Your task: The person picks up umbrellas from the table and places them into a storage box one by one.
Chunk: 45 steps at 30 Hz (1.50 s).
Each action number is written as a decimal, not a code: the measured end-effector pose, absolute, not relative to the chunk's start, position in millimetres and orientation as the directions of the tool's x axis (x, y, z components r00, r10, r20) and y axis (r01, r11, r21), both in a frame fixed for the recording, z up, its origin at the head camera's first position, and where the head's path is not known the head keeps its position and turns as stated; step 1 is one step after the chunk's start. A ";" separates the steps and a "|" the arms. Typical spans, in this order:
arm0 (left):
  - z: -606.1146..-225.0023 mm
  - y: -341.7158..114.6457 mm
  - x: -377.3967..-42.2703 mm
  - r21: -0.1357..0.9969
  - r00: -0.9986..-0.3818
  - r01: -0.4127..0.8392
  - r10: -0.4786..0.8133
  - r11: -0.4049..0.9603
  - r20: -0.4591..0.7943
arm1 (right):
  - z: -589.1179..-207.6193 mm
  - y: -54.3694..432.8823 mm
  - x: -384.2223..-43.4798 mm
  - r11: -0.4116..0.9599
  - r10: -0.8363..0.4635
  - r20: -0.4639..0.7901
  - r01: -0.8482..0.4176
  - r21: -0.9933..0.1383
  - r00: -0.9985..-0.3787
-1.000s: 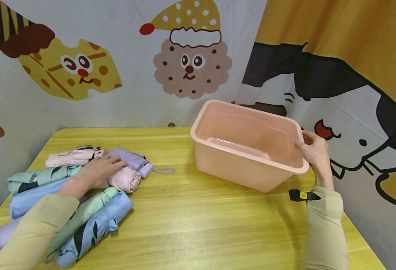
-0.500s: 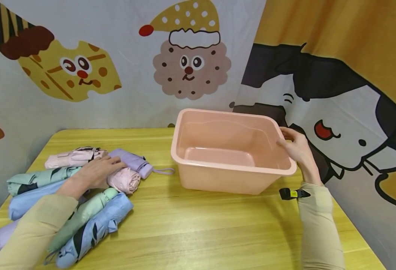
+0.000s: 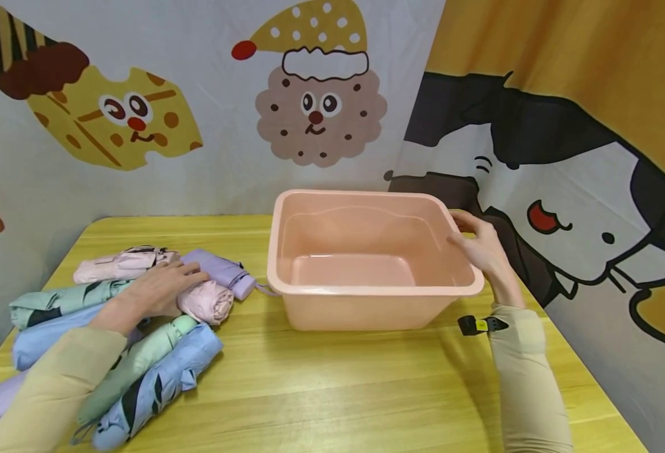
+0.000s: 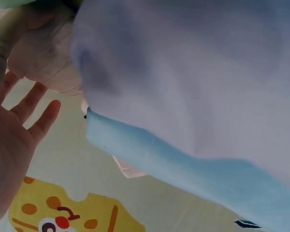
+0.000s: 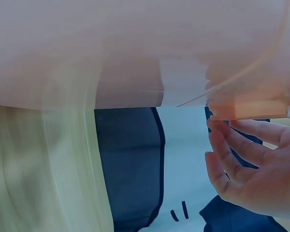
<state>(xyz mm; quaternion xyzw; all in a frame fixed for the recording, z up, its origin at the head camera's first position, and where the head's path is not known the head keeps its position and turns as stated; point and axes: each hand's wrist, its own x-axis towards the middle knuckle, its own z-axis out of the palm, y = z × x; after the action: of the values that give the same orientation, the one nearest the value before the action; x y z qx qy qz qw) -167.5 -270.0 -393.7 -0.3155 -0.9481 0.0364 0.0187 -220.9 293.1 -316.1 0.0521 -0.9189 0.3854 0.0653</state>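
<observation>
In the head view my left hand (image 3: 159,289) lies over a rolled pink folding umbrella (image 3: 207,303) at the left of the table. From the left wrist view, the thumb and fingers stand on either side of that umbrella (image 4: 48,55), with some fingertips apart from it. My right hand (image 3: 484,248) grips the right rim of a peach plastic bin (image 3: 360,311), thumb inside, fingers outside. The bin stands upright in mid-table with nothing in it. Purple (image 3: 219,272), green (image 3: 139,355) and blue (image 3: 162,380) folding umbrellas lie about the left hand.
More folded umbrellas lie at the left: a pale pink one (image 3: 122,264), a teal one (image 3: 66,301), a blue one (image 3: 55,336) and a lilac one (image 3: 0,399). Behind the wooden table (image 3: 332,390) hangs a cartoon-printed cloth (image 3: 207,182).
My right hand has brought the bin leftward and a little nearer, straightening it; its left side now covers part of the purple umbrella's strap. My left hand has stayed in place.
</observation>
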 end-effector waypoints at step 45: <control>-289.8 -249.2 -174.0 0.202 -0.786 0.589 0.496 0.783 0.369 | -319.6 254.4 -215.5 0.678 -0.111 0.140 -0.178 -0.713 -0.984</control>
<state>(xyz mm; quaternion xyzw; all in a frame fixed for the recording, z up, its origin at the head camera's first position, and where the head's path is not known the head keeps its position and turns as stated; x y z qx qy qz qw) -174.0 -249.2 -289.8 -0.2910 -0.9322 -0.1551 0.1495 -215.5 254.4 -319.6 0.0789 -0.9150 0.3934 0.0426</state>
